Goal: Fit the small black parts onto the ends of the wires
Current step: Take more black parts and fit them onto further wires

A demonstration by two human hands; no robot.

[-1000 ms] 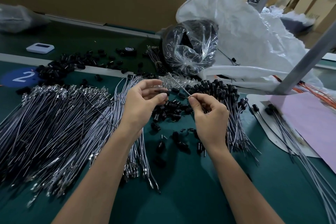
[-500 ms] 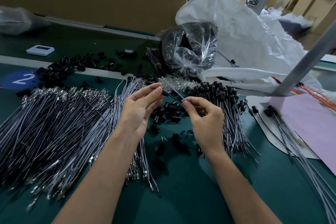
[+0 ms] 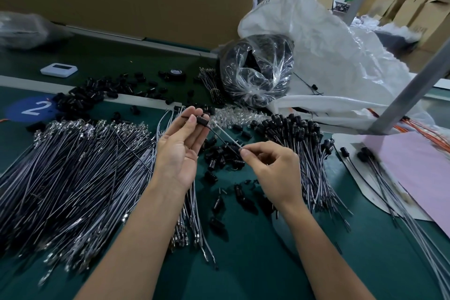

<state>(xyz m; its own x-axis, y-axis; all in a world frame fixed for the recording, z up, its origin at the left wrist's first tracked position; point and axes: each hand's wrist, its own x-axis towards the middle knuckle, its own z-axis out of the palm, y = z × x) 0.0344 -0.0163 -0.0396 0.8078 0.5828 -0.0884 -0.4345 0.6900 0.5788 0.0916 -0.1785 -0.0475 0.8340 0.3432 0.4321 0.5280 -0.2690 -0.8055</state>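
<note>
My left hand [image 3: 181, 147] is raised palm-up and pinches a small black part [image 3: 201, 120] between thumb and fingertips. A wire pair [image 3: 224, 137] runs from that part down to my right hand [image 3: 272, 170], which pinches it between thumb and forefinger. A large heap of bare grey wires [image 3: 73, 173] with metal terminals covers the mat on the left. Wires fitted with black parts [image 3: 299, 136] lie in a bundle on the right. Loose black parts [image 3: 224, 156] are scattered below and between my hands.
A clear bag of black parts [image 3: 258, 75] and a big white sack [image 3: 328, 56] stand at the back. More loose black parts [image 3: 97, 95] lie by the white strip. A grey post [image 3: 409, 95] and pink sheet [image 3: 418, 173] are at right. Green mat [image 3: 255, 263] lies near me.
My left hand has opened outward and lifted the black part up and left. The wire now stretches longer between my hands, and my right hand has slid down along it.
</note>
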